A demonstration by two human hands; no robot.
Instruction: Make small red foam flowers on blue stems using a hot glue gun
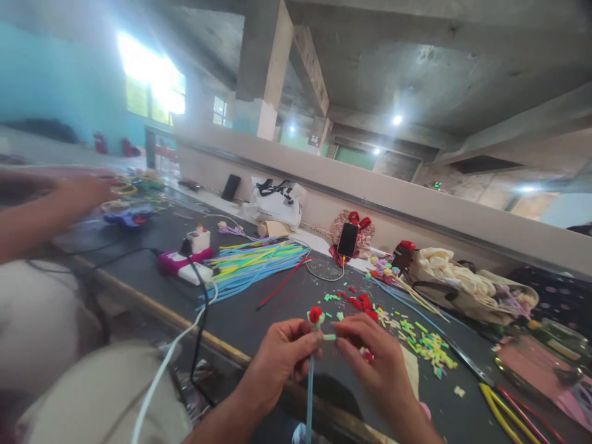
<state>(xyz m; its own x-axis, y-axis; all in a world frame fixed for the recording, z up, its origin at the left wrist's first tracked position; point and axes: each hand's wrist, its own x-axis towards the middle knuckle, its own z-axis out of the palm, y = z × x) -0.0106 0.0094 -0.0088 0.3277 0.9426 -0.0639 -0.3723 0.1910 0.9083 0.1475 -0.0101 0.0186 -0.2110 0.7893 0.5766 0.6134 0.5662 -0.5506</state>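
Observation:
My left hand (277, 354) is closed round a handmade flower with a small red head (316, 315) and pale green bits around it. Its light blue stem (310, 394) hangs down below the fingers. Between my hands sits a short pale green strip (328, 337), one end at my left thumb and the other at the fingertips of my right hand (372, 354), which is closed in a pinch. Past the right fingers lie red pieces (364, 304) and a scatter of cut yellow-green pieces (428, 345).
Long blue and yellow strips (259, 265) lie ahead left, near a power strip (187, 265) with cables. Scissors (467, 361) lie right, before a pink tray (531, 370). A phone (348, 239) leans at the back. Another person's arm (50, 203) reaches in from the left.

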